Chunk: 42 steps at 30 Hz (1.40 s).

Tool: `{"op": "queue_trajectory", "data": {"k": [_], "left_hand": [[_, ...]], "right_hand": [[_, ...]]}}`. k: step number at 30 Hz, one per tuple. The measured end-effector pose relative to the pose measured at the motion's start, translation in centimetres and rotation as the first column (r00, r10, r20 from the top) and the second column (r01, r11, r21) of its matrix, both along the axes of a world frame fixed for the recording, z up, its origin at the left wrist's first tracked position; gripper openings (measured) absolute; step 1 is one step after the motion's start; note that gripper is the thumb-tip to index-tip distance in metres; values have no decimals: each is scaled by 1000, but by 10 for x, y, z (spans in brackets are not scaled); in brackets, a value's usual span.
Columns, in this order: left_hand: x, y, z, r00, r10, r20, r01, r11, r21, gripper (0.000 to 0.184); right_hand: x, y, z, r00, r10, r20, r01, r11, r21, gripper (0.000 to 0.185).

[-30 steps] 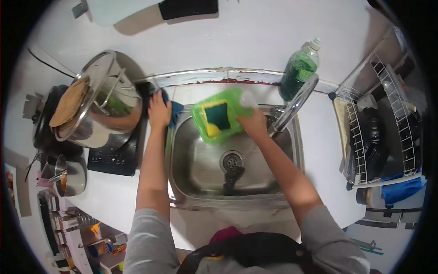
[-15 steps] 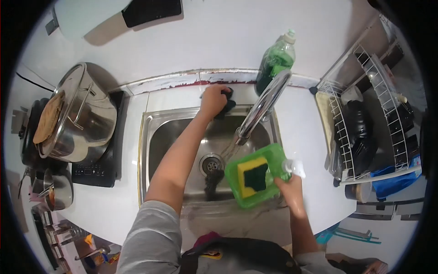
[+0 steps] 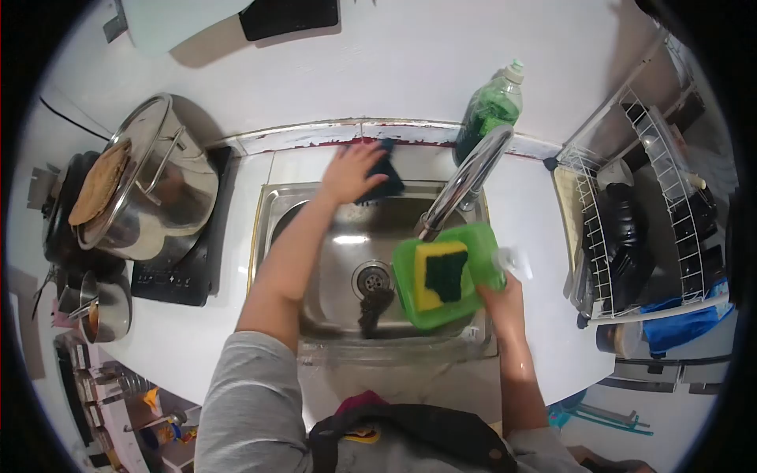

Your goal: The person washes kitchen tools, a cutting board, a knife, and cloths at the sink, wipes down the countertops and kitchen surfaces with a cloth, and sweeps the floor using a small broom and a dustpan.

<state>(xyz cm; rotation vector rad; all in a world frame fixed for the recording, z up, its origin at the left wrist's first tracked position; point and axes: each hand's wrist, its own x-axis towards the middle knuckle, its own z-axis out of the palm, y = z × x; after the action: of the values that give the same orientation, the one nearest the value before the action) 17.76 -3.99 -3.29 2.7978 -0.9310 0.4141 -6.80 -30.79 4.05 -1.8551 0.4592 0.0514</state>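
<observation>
My left hand (image 3: 352,173), fingers spread, rests against a dark blue-green cloth (image 3: 383,177) on the ledge behind the sink (image 3: 331,311). My right hand (image 3: 501,301) grips the right end of a green tray (image 3: 404,288), which is held over the right part of the sink, below the faucet (image 3: 469,177). A yellow and dark green sponge (image 3: 444,276) lies in the tray. Beside my right fingers is a clear, whitish item (image 3: 505,258) at the tray's edge. A dark clump (image 3: 374,310) sits by the drain in the sink.
A green soap bottle (image 3: 493,110) stands behind the faucet. On the left, a large steel pot (image 3: 169,193) sits on a black cooktop (image 3: 177,276), with a small pan (image 3: 113,309) nearby. A white wire dish rack (image 3: 603,244) with dark dishes is on the right.
My left hand and the cloth have moved from the sink's left side to the ledge behind it. The tray in my right hand has moved right and nearer me, then slightly back up.
</observation>
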Motion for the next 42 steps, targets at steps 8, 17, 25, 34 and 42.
{"op": "queue_trajectory", "data": {"k": [8, 17, 25, 34, 42], "left_hand": [[-73, 158, -15, 863, 505, 34, -506, 859, 73, 53], [-294, 145, 29, 868, 470, -160, -464, 883, 77, 54], [-375, 123, 32, 899, 294, -325, -402, 849, -343, 30], [-243, 79, 62, 852, 288, -437, -523, 505, -687, 31], [-113, -68, -38, 926, 330, 181, -161, 782, -601, 38]], "right_hand": [[139, 76, -56, 985, 40, 167, -127, 828, 546, 33], [204, 159, -35, 978, -131, 162, 46, 894, 445, 42], [170, 85, -129, 796, -503, -336, 599, 579, 553, 54], [142, 44, -92, 991, -135, -18, 71, 396, 916, 36], [72, 75, -29, 929, 343, 135, -366, 812, 455, 28]]}}
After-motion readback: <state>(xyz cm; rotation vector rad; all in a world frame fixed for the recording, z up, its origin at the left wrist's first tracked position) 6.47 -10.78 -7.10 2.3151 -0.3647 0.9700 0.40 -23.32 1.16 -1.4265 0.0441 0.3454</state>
